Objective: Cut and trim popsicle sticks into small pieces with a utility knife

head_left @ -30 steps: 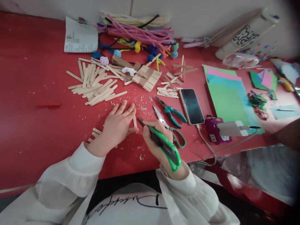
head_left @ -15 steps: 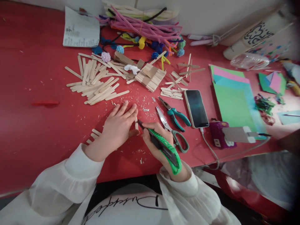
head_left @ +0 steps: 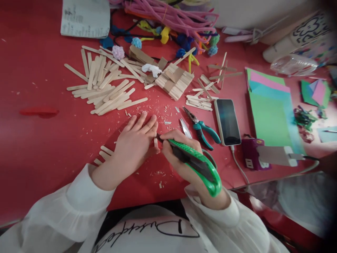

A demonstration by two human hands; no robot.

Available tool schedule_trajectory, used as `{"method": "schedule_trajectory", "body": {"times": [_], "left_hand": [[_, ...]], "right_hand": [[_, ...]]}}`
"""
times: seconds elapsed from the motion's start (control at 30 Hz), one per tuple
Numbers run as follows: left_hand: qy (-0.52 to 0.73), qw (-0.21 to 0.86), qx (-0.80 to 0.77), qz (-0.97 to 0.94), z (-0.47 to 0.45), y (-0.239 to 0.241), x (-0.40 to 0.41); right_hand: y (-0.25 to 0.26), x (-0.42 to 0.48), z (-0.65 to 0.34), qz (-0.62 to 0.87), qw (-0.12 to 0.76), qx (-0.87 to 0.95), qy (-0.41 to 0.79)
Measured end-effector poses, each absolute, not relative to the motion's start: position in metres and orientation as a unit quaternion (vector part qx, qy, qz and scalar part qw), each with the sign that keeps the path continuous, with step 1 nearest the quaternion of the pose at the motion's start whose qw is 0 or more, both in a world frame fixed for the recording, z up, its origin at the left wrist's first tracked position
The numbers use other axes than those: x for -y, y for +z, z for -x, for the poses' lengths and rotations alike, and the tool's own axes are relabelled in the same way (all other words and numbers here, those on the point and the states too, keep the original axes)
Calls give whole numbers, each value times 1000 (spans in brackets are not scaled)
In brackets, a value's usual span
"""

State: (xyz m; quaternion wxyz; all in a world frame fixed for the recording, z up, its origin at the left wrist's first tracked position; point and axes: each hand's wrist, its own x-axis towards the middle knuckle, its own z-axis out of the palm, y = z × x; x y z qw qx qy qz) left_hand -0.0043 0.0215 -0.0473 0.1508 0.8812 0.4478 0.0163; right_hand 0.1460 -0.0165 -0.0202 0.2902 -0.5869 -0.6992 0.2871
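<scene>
My left hand [head_left: 134, 144] lies flat on the red table, fingers stretched out and slightly apart. Beside its index finger and thumb, a short piece of wooden craft stick [head_left: 156, 142] shows; the hand covers the rest. My right hand [head_left: 181, 154] is closed around a green utility knife [head_left: 196, 158]. The knife's front end meets the stick close to my left fingertips, and its blade tip is hard to make out. Scissors [head_left: 185, 129] lie partly hidden behind my right hand. Teal-handled pliers [head_left: 201, 128] rest just beyond them.
A heap of craft sticks [head_left: 105, 84] lies behind my left hand, near a panel of joined sticks [head_left: 175, 80]. Pink pipe cleaners [head_left: 171, 17] are piled at the back. To the right are a phone [head_left: 228, 121] on a cable, a purple adapter [head_left: 254, 153] and coloured paper [head_left: 271, 109].
The view has shifted a little closer. The knife's handle has swung lower and to the right, and my right hand now covers more of the scissors. My left hand stays flat by the stick.
</scene>
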Motion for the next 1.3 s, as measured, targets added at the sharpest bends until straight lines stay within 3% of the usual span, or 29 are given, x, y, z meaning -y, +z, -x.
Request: {"method": "schedule_trajectory", "body": {"times": [0.17, 0.43, 0.7, 1.3], "left_hand": [[11, 160, -455, -876, 4, -45, -21], [17, 141, -449, -882, 6, -44, -20], [9, 130, -443, -887, 7, -44, -19], [43, 143, -446, -883, 9, -45, -18]], "right_hand": [[-18, 7, -148, 589, 295, 667, 348], [-52, 31, -144, 624, 477, 444, 432], [-28, 44, -143, 576, 393, 691, 190], [-42, 36, -149, 576, 370, 702, 197]]}}
